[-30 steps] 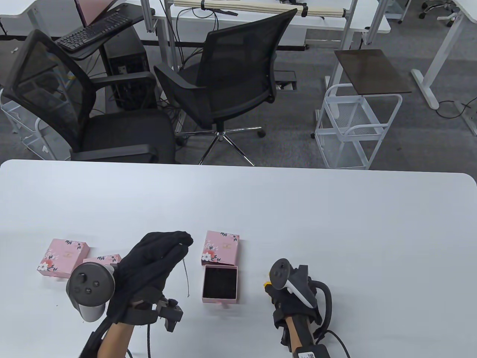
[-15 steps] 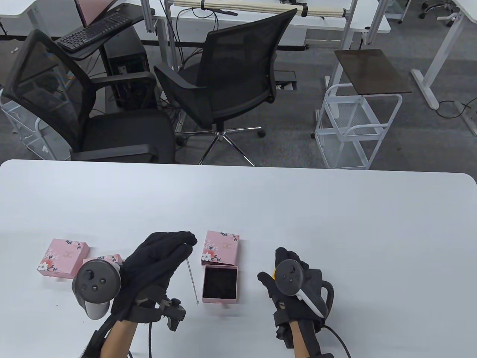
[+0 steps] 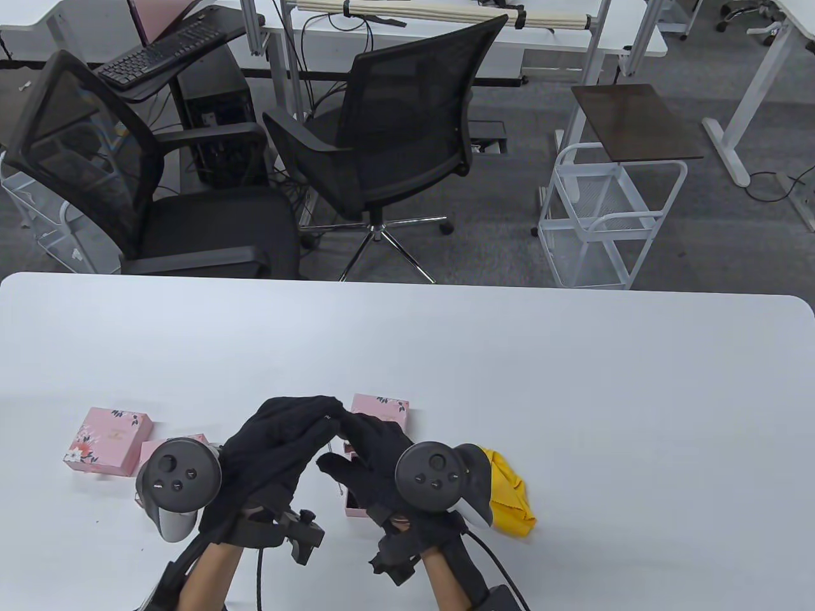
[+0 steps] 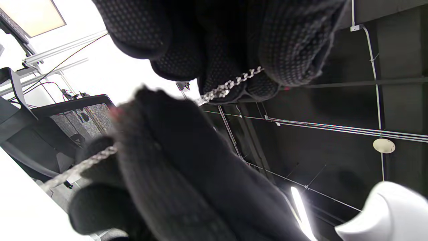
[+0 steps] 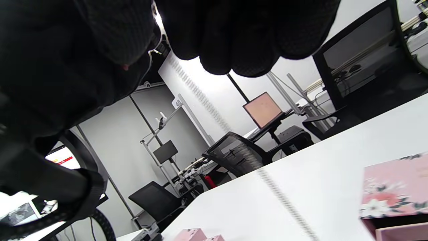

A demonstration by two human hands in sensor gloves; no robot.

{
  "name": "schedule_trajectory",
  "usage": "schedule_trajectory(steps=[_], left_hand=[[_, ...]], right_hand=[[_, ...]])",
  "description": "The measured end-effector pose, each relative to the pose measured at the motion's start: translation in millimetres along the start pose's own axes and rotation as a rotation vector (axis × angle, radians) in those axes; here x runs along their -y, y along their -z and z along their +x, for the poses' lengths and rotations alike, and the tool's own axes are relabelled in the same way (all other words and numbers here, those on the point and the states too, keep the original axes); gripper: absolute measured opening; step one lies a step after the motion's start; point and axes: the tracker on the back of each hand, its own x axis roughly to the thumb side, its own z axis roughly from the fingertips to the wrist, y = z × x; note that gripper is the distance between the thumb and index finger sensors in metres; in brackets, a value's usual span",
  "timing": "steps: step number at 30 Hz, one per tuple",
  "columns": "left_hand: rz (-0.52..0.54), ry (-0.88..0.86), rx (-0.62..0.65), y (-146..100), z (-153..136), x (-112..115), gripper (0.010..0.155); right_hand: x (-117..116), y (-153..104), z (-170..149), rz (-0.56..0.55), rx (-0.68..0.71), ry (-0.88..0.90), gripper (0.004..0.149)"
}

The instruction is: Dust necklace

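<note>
On my far left two pink boxes [image 3: 107,439] sit on the surface [image 3: 573,394], out of the way. My left hand [image 3: 280,445] is raised above the surface, fingertips pinched on the top of the necklace [image 4: 230,85]; the left wrist view shows the silver chain caught between those pads, so this hand is grasping it. The chain runs down behind my right hand [image 3: 372,461], which has its fingers up against the left fingertips. I cannot tell whether the right hand actually holds the chain or only touches it. The yellow cloth [image 3: 509,493] lies on the surface just right of that hand, apparently not held.

My worry: the pinch is thin, and a tug from the right hand could pull the chain free or snag the links on the glove knit. Without the cloth in hand, no dusting gets done.

Hidden: the open box [image 3: 353,503] and its lid [image 3: 382,407] are mostly covered by my right hand. In the table view only a short stretch of chain shows. Its lower end is out of sight.
</note>
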Motion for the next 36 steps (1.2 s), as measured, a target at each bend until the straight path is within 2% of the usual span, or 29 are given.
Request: schedule_trajectory(steps=[2, 3, 9, 15, 27, 32, 36], left_hand=[[0.006, 0.001, -0.002, -0.2, -0.4, -0.9, 0.036], [0.01, 0.0, -0.004, -0.1, -0.8, -1.8, 0.036], [0.063, -0.007, -0.021, 0.2, -4.6, -14.2, 0.036], [0.142, -0.028, -0.069, 0.7, -17.3, -35.6, 0.036], [0.255, -0.073, -0.152, 0.2, -41.3, -67.6, 0.036], [0.262, -0.024, -0.185, 1.2, -47.5, -66.0, 0.036], [0.23, 0.045, -0.2, 5.7, -56.2, -50.2, 0.036]], right_hand=[[-8.8, 5.7, -0.5, 0.012, 0.027, 0.065, 0.039], [-11.2, 6.9, -1.1, 0.041, 0.029, 0.086, 0.037], [1.3, 7.7, -13.9, 0.03, -0.006, 0.041, 0.036], [18.4, 5.8, -31.0, 0.03, -0.058, 0.173, 0.036], [45.4, -3.0, -59.9, -0.044, -0.158, 0.227, 0.036], [52.7, -7.4, -66.6, -0.136, -0.204, 0.217, 0.036], [57.4, -10.4, -59.8, -0.213, -0.193, 0.216, 0.035]])
